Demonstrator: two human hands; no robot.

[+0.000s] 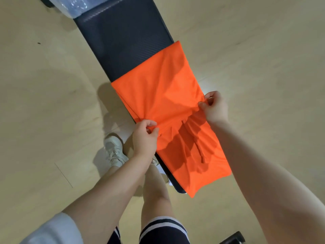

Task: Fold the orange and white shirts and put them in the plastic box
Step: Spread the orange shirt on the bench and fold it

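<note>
On the dark worktop [123,44], running from 11 o'clock to 5 o'clock across the head view, lay the orange shirt [158,88], spread over the nearer half and overhanging both long edges. Near its middle, gathered into a raised crease between two hands. At 8 o'clock of the cloth, pinched by the left hand [145,138], thumb and curled fingers closed on a bunched fold at the worktop's left edge. At 3 o'clock of the cloth, pinched likewise by the right hand [213,107], thumb and forefinger clamped on the fabric at the right edge. Well apart, those hands, with the crease stretched between them. Toward 5 o'clock of the hands, draped the rest of the shirt, wrinkled and shadowed, its corner hanging past the end of the worktop. At the far end, toward 11 o'clock, stood the plastic box [77,6], clear, cut off by the frame edge, touching the worktop's end. Below the left hand, on the pale wooden floor [44,103], a white shoe [114,150]. At the bottom edge, dark striped shorts [163,229].
</note>
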